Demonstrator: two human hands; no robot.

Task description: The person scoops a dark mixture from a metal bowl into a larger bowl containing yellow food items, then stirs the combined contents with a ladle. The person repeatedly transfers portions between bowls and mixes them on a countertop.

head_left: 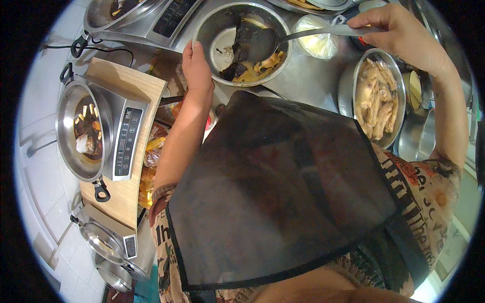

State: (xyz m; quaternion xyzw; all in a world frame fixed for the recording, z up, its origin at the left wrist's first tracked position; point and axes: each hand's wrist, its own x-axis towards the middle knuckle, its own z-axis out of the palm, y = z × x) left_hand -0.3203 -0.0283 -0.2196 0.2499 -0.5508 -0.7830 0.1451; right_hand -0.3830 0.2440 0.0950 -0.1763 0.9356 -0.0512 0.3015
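Note:
A round stainless steel basin (223, 43) stands on the metal worktop before me. It holds dark, sheet-like pieces (244, 36) and yellowish-brown pieces (265, 68), perhaps food, toward its right side. My left hand (197, 68) grips the basin's left rim, thumb upward. Between the fingers and thumb of my right hand (403, 36) is the handle of a metal serving spoon or ladle (310, 33). Its dark head is down inside the basin, over the dark pieces; I cannot tell whether anything lies in it. A tied clear plastic bag (317, 38) with pale contents sits right of the basin, under the handle.
At right, a steel pot (344, 91) holds pale, elongated pieces that look like poultry feet. Left, a pan (60, 125) with dark liquid and chunks rests on an induction cooker (127, 144) on a wooden board (125, 79). Another pan (91, 19) stands top left.

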